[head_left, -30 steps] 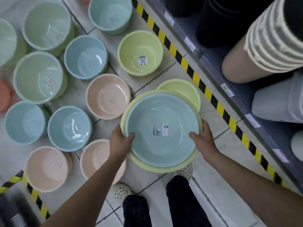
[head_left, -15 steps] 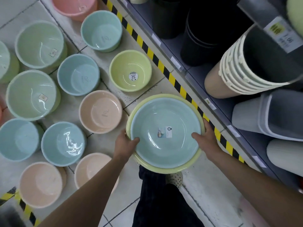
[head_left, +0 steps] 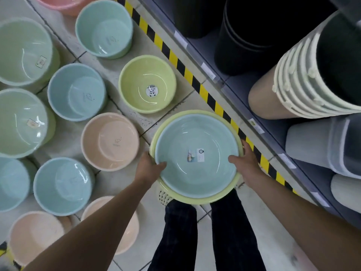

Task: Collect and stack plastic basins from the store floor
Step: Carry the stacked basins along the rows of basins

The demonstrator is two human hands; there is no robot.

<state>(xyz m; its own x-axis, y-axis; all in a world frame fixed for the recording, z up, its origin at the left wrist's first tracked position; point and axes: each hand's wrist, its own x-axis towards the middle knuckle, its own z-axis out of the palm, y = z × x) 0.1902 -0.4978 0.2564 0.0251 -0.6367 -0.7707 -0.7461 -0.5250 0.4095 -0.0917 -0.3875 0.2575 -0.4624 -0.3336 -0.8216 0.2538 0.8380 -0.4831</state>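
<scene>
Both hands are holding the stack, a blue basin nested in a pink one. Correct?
Not quite: the outer basin is yellow-green, not pink. The head view shows the left hand and right hand gripping its opposite sides, with the blue basin nested inside.

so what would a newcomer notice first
Centre frame, a pale blue basin nested in a yellow-green basin, gripped at the rims by the left hand and right hand. Left of it stand loose basins, a peach basin and a lime basin closest; yellow-black hazard tape runs diagonally along the foot of the shelf.
</scene>
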